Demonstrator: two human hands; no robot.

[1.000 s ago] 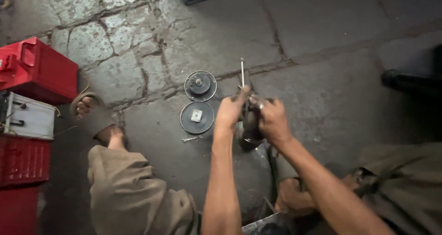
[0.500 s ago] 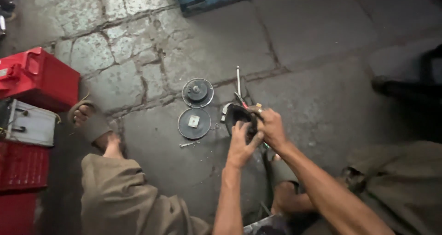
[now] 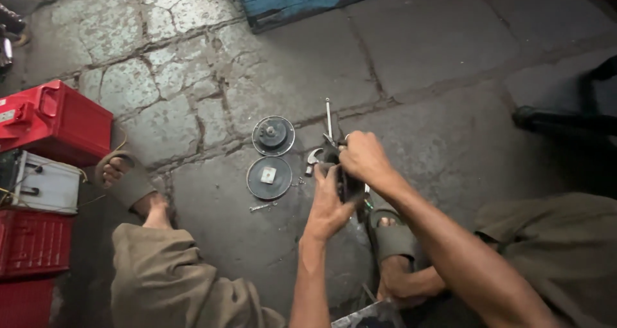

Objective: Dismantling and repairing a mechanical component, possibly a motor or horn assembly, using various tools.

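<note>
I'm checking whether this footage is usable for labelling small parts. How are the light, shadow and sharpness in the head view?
Head view: dim, flat daylight with no glare; the stone floor is brightest at top, while the right edge and bottom corners fall into deep shadow. The two round discs are fairly sharp; the dark part between the left hand and right hand is murky, its detail lost.

**Boxes stacked at the left edge of the floor**

A red box (image 3: 54, 119) carries a small pale label (image 3: 8, 116) at its left end. Below it sits a white box (image 3: 44, 185) — then a ribbed red case (image 3: 32, 243). No signs or screens show.
</note>
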